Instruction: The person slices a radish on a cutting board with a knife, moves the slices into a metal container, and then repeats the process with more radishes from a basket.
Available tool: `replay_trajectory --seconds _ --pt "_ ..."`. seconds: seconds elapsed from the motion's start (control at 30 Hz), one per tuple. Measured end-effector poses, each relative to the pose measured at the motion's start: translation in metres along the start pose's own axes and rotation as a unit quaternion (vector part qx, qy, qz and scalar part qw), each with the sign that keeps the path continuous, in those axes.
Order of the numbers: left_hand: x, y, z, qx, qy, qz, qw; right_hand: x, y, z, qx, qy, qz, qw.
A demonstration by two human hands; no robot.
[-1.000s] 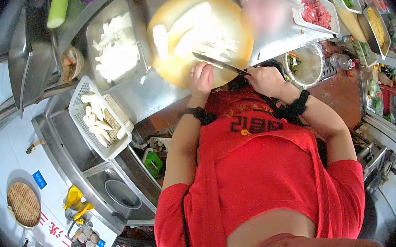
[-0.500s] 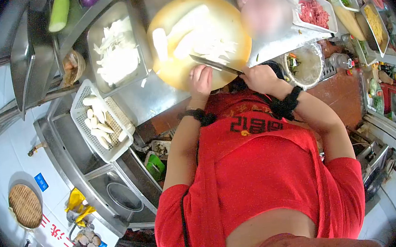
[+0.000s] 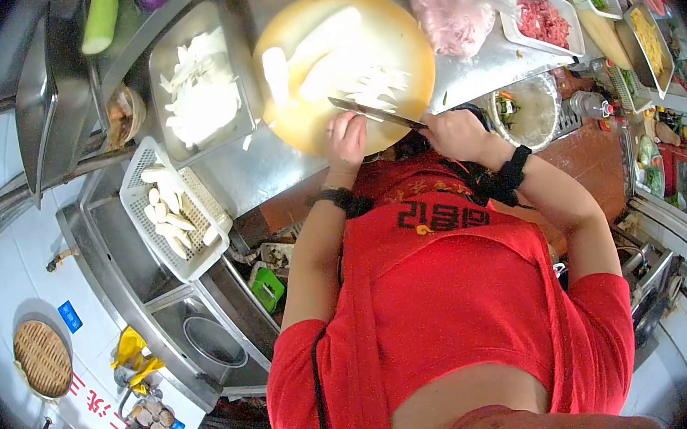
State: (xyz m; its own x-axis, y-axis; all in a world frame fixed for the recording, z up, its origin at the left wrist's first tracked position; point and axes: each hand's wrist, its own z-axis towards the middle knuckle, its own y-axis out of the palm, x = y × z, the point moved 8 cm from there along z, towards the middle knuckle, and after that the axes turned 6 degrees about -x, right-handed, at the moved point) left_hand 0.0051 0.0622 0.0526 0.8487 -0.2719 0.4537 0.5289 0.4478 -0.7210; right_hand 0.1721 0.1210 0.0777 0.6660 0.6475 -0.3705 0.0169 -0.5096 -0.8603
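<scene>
My right hand (image 3: 454, 134) is closed round the handle of a knife (image 3: 379, 113), whose blade points up and left over the round yellow board (image 3: 291, 129). Close to the blade's tip, on the board's lower edge, is my left hand (image 3: 345, 137), its fingers bent and together; whatever they hold, if anything, is too small to make out. Pale slices (image 3: 376, 84) lie beyond the blade, beside larger white pieces (image 3: 333, 33) washed out by glare. One short white piece (image 3: 275, 75) stands apart at the board's left.
Left of the board is a metal tray (image 3: 247, 111) of white slices, with a white basket (image 3: 138, 204) of peeled pieces below it. A pink plastic bag (image 3: 452, 9), a white tray of red meat (image 3: 543, 23) and a lined bin (image 3: 527, 111) are to the right.
Both hands and the knife have hardly moved. The whole view has shifted very slightly, and the pink bag looks sharper now.
</scene>
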Motion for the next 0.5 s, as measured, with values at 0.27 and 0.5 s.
replay_trajectory --seconds 0.27,0.5 --pt "-0.003 0.002 -0.001 -0.001 -0.011 0.004 1.000 0.001 0.036 0.026 0.008 0.002 -0.026 1.000" --pt "-0.018 0.015 0.001 -0.077 -0.103 -0.028 0.991 0.008 -0.010 0.005 -0.008 0.050 0.003 0.999"
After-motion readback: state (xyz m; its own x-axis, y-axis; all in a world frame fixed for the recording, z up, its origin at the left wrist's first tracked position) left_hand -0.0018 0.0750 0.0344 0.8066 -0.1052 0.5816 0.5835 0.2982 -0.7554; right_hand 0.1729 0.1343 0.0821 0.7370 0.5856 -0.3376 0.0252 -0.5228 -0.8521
